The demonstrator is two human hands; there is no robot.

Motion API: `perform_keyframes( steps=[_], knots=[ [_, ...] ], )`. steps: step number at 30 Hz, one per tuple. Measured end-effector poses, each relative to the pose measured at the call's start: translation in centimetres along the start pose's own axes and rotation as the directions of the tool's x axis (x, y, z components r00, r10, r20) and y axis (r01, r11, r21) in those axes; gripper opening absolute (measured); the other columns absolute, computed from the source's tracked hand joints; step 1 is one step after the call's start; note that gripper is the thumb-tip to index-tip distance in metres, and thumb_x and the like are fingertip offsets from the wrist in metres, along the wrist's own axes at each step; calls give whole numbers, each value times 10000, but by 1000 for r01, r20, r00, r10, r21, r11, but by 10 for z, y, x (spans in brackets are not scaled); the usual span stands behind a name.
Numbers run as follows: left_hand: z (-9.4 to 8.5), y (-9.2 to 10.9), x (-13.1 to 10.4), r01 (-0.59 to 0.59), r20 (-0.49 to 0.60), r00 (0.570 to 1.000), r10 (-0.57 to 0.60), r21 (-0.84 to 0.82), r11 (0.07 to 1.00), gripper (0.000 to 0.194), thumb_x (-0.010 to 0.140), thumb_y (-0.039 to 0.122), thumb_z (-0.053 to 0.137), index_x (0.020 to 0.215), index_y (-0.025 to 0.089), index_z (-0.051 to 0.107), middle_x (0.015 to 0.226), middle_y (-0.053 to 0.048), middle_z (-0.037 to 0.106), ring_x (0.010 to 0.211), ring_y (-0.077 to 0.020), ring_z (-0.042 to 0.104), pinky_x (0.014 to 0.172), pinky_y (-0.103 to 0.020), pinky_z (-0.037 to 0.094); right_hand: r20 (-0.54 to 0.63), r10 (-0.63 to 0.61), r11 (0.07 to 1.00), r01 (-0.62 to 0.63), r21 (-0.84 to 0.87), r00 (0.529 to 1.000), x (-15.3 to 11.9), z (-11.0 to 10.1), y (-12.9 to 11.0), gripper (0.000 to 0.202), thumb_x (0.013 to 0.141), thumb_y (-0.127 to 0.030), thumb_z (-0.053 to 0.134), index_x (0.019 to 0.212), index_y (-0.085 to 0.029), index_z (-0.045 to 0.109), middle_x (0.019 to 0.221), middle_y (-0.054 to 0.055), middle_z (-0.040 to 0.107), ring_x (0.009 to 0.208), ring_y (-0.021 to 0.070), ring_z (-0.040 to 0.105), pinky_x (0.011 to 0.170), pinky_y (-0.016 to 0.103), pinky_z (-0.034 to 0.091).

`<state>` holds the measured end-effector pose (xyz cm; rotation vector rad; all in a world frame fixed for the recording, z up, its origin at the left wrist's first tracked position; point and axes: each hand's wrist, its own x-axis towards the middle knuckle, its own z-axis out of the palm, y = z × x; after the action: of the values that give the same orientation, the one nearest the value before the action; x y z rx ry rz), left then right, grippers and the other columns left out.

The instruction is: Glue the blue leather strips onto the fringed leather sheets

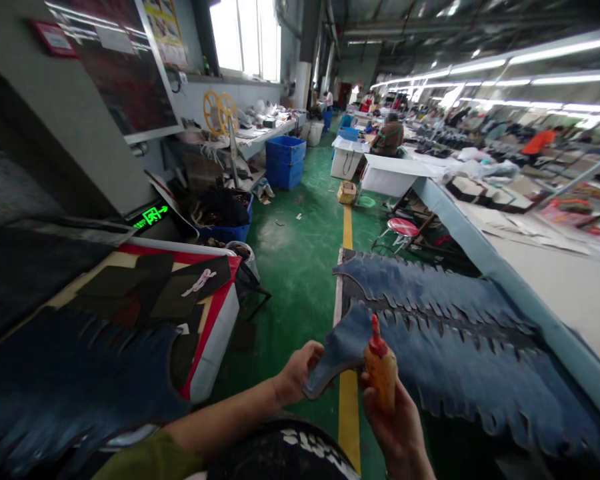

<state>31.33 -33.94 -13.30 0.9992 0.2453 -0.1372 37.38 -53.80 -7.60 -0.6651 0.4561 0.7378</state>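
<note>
My left hand point(299, 372) has its fingers closed on the near left corner of a dark blue cut piece point(347, 337), which hangs past the edge of the stand on the right. Upright in my right hand point(393, 407) is a yellowish squeeze bottle point(381, 373) with a red nozzle pointing up. Its body partly covers the blue piece behind it. More blue pieces with notched, scalloped edges point(425, 283) lie spread on the right stand, reaching to the lower right.
At the left, a table with a red and white edge point(215, 307) bears dark pieces and another blue piece point(80, 373). Ahead are blue bins point(285, 163), a red stool point(403, 227), a small yellow basket point(347, 193) and a seated person point(389, 137). A long worktable point(545, 260) runs along the right.
</note>
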Motion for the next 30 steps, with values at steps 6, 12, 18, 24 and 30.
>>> perform_keyframes(
  steps=[6,12,18,24,30],
  knots=[
    [-14,17,-5,-498,61,849,524,424,757,329,779,379,716,1058,206,716,916,-50,596,833,-158,568,801,-287,468,27,67,998,-67,1,997,-4,-5,15,481,755,-187,751,1188,-360,631,1124,-2,715,889,132,692,675,184,570],
    [-8,53,-9,-470,-72,845,530,373,800,254,795,395,698,788,142,728,991,-95,584,928,-192,560,857,-305,446,1,133,985,-132,-112,991,-22,-8,25,381,774,-326,744,1142,-368,656,1035,-7,729,805,113,684,581,160,541],
    [7,71,-21,31,-71,997,-41,-132,991,376,672,422,785,840,146,592,818,-82,712,757,-204,654,775,-338,490,-155,-103,947,50,-318,983,-41,-16,21,324,826,-511,628,1073,-313,696,871,44,743,813,222,698,573,301,579],
    [16,64,-38,150,-32,988,-151,-8,989,416,745,491,722,877,114,604,707,-69,701,663,-144,623,705,-256,441,-143,-561,708,384,-593,815,-60,-17,8,422,726,-499,718,1043,-226,661,1010,80,716,823,244,689,652,330,573],
    [22,53,-42,221,5,975,-221,-69,973,448,731,539,708,829,119,589,618,-32,632,559,-137,578,601,-256,419,170,-800,166,485,-859,575,-86,-27,6,311,773,-408,702,995,-191,681,1081,79,651,970,209,626,793,265,520]
  ],
)
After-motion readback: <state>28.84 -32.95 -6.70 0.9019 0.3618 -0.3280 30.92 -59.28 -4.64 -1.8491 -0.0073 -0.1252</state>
